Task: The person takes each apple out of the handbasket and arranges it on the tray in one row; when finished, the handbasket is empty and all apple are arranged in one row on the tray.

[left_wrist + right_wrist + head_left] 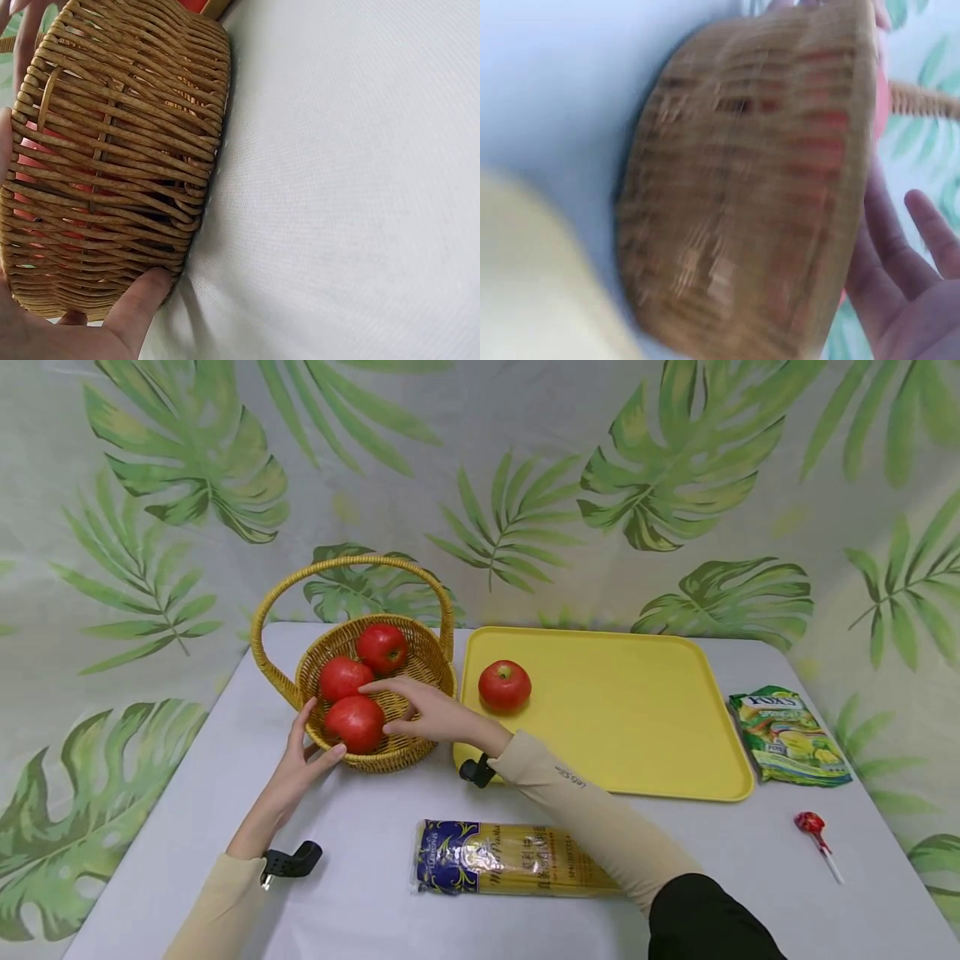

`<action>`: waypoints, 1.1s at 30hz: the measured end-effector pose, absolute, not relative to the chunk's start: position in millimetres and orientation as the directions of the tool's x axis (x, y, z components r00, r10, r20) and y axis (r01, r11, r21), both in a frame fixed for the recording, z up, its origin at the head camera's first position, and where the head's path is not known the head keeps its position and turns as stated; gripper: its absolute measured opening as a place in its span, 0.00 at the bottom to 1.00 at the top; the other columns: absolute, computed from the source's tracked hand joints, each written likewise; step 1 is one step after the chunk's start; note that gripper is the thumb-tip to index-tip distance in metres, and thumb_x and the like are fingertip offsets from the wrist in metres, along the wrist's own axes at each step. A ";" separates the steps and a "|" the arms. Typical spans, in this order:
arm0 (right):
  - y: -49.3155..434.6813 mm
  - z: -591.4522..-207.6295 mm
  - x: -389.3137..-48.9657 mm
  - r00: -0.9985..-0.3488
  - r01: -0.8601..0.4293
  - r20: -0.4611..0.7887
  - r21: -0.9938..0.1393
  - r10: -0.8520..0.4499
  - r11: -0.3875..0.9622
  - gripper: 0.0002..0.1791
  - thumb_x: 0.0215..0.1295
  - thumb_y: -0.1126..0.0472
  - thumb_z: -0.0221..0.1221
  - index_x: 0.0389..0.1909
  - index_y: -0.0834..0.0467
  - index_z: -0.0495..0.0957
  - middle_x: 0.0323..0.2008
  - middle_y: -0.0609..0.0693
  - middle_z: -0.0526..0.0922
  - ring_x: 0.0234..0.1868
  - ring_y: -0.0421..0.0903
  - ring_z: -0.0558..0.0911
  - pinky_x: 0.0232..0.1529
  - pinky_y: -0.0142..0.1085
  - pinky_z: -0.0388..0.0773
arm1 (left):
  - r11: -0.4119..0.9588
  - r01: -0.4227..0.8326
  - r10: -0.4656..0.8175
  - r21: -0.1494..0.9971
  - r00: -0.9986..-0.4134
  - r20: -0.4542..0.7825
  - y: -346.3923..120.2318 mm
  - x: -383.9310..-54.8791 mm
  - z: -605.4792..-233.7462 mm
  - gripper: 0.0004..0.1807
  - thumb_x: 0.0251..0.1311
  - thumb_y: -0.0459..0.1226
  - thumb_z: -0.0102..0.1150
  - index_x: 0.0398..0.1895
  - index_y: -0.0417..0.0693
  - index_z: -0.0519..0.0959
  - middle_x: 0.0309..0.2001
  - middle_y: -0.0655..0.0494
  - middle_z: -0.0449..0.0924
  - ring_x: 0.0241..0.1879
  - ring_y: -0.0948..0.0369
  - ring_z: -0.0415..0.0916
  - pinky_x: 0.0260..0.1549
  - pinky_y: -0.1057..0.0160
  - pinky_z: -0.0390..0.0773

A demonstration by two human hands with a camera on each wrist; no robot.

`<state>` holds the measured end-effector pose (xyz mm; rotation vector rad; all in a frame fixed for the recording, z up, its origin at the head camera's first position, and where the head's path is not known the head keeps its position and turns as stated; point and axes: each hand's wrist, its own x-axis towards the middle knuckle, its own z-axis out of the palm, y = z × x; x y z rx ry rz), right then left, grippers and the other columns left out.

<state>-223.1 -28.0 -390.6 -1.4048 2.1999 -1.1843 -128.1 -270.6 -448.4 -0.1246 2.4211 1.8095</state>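
Observation:
A wicker basket (390,763) with a tall arched handle stands at the back left of the table in the head view. Inside are a rear apple (382,648), a middle apple (345,678) and a front apple (355,725), all red. My left hand (298,767) grips the basket's near-left side, thumb at the rim; in the left wrist view a finger (142,304) presses the woven wall low down. My right hand (423,714) reaches over the basket's right rim, its loosely spread fingers above the front apple and thumb tip right at that apple's side.
Right of the basket lies a yellow tray (600,718) bearing another red apple (505,686). A spaghetti packet (517,858) lies in front, partly under my right forearm. Farther right are a green candy bag (787,735) and a red lollipop (810,823).

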 end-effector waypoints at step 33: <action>-77.4 -402.6 -219.3 -0.627 -0.656 -0.029 -0.519 -0.779 0.548 0.29 0.66 0.50 0.60 0.67 0.40 0.65 0.66 0.53 0.58 0.49 0.54 0.76 0.54 0.45 0.71 | 0.241 -0.126 0.030 0.962 -0.990 -0.137 -274.3 -127.1 -450.5 0.49 0.66 0.39 0.56 0.75 0.69 0.31 0.74 0.53 0.19 0.69 0.33 0.35 0.59 0.30 0.47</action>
